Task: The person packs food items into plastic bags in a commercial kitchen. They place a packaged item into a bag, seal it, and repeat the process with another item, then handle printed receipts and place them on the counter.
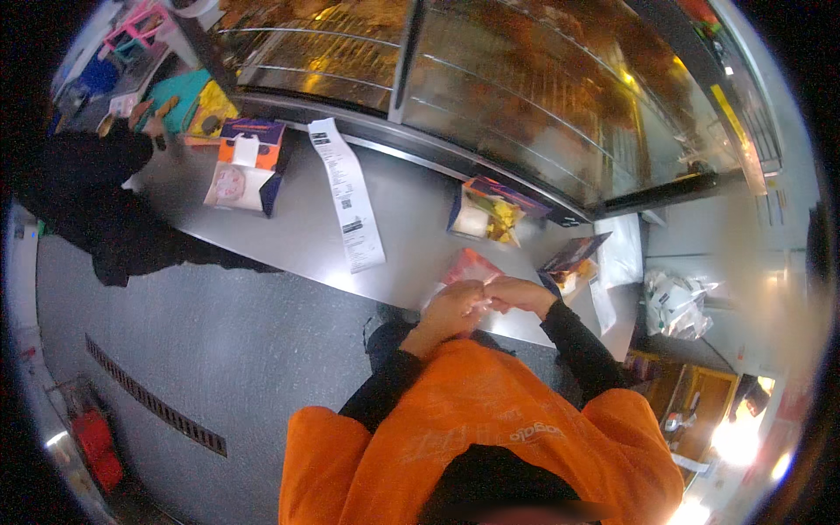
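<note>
My left hand [453,308] and my right hand [518,294] meet at the near edge of the steel counter [295,216]. Both close on a small clear plastic bag [469,264] with something red or pink in it; the contents are blurred. Behind it stands an open cardboard food box [474,213] with yellow food. Another open box [569,274] with food is right of my right hand. Farther left lie a long printed receipt [348,197] and an orange and purple box [246,167] with a round wrapped item on it.
Glass-fronted metal cabinets [499,92] line the counter's back. A person in black [79,177] reaches over its left end, near teal and yellow trays [177,98]. White paper [619,249] and a filled plastic bag [676,305] are at the right. A drain grate [154,400] crosses the floor.
</note>
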A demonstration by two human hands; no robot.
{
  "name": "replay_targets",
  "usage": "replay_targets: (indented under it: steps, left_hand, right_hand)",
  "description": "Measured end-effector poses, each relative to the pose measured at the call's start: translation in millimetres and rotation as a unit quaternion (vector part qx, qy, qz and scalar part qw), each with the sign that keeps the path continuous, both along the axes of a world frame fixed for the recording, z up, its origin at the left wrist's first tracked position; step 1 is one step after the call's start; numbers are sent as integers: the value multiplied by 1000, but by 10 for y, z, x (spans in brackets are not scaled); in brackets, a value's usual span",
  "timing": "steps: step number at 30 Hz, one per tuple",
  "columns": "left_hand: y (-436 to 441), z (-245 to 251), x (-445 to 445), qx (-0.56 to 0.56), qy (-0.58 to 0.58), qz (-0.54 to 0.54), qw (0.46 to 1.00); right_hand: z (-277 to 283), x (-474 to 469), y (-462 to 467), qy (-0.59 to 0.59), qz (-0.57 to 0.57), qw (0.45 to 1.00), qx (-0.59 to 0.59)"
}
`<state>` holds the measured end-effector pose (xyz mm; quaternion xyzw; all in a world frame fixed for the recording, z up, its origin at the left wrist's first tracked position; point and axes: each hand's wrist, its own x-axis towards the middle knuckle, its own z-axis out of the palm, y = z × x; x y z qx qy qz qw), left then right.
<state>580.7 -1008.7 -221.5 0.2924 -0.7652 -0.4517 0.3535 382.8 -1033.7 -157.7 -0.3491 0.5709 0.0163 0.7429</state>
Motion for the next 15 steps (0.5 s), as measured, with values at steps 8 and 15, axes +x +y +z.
replay_targets:
  steps: [8,15]
  left_hand:
    - [-42,-13,29,-52,-24,39,998]
    - [-125,55,18,4,-20,48,999]
  right_hand:
    - [-239,-8,200,39,-15,977,-207]
    - [40,-102,133,121,161,972,-119]
